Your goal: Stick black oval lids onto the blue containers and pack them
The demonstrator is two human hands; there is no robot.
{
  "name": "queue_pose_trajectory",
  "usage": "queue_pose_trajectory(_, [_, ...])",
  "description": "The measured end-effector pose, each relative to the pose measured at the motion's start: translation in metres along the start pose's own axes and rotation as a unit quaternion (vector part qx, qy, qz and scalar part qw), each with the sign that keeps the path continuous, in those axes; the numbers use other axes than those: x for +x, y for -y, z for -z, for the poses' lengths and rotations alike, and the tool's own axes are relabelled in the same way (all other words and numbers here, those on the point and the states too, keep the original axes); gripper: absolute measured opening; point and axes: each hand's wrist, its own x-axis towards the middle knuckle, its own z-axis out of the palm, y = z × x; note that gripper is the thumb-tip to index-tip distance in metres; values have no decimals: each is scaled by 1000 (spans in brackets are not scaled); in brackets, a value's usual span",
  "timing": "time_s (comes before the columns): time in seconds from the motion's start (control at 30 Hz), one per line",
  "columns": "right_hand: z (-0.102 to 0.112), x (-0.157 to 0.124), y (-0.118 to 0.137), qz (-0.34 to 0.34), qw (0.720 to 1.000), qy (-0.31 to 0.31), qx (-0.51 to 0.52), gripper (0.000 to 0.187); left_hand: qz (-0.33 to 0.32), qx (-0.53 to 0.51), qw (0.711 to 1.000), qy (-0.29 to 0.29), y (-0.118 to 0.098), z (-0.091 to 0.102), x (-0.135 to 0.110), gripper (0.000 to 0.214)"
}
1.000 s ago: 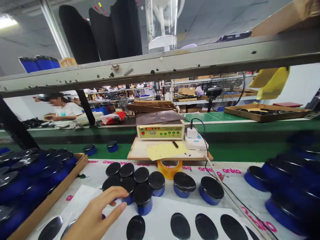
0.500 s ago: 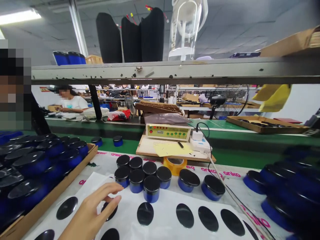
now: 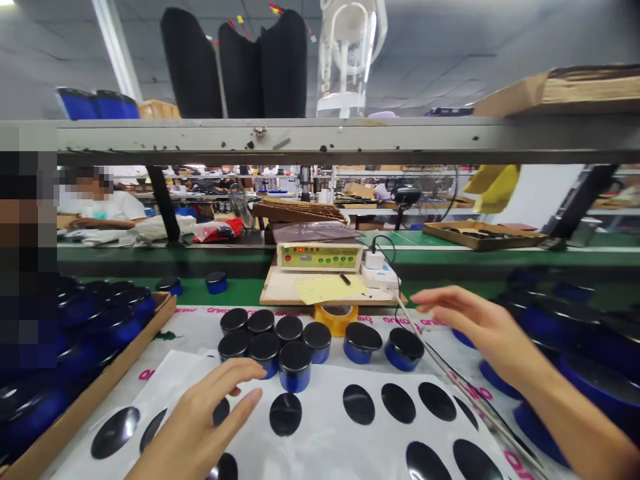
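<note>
My left hand (image 3: 205,417) hovers over the white sheet (image 3: 330,417), thumb and fingers apart, holding nothing. Just beyond its fingertips stands a cluster of short round blue pieces with glossy black tops (image 3: 295,363). Black round discs (image 3: 286,414) lie on the sheet, some partly hidden by this hand. On the right, my right hand (image 3: 470,327) is raised over the bench with its fingers stretched out and nothing seen in them. Beneath and beside it are more blue pieces with black tops (image 3: 595,363). Two such pieces (image 3: 404,348) sit apart, between the cluster and my right hand.
At the left is a cardboard box (image 3: 95,393) full of blue pieces. Behind the cluster lie a tape roll (image 3: 337,320) and a control unit (image 3: 320,258). A cable (image 3: 440,363) crosses the bench at right. Above runs a shelf (image 3: 380,141). People sit at the left.
My right hand has come into view on the right, over the blue pieces. My left hand has shifted slightly to the right, still with its fingers apart. The camera view has turned a little right.
</note>
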Motion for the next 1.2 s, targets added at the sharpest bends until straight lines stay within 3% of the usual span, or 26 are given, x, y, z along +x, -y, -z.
queue_pose_trajectory(0.1, [-22,13,-29,-111,986,3,122,24,-107,32,994,13,-5,-8,16,20])
queue_pose_trajectory(0.2, [-46,24,-60,-182,971,-3,155,29,-202,50,977,44,-22,-23,39,20])
queue_pose_trajectory(0.4, [-62,28,-80,-167,965,88,181,31,-311,102,927,185,-95,-70,88,21])
queue_pose_trajectory(0.5, [-57,25,-84,-139,979,85,124,29,-335,98,912,216,-116,-94,95,21])
queue_pose_trajectory(0.6, [-47,21,-88,-108,993,32,29,24,-336,95,908,232,-116,-110,95,21])
queue_pose_trajectory(0.67, [-38,19,-84,-90,995,-6,-43,30,-319,107,913,229,-106,-116,96,21])
queue_pose_trajectory(0.77, [-24,13,-66,-41,991,-26,-127,43,-262,157,935,181,-88,-123,104,25])
queue_pose_trajectory(0.87, [-17,4,-41,40,984,29,-168,36,-195,200,948,153,-78,-135,119,36])
queue_pose_trajectory(0.97, [-18,-10,-28,109,964,127,-208,20,-153,197,952,178,-80,-151,130,53])
queue_pose_trajectory(1.03, [-23,-20,-28,138,946,169,-238,24,-138,191,954,183,-83,-157,131,56])
queue_pose_trajectory(1.2, [-37,-22,-35,193,917,177,-301,37,-124,201,959,157,-80,-139,113,68])
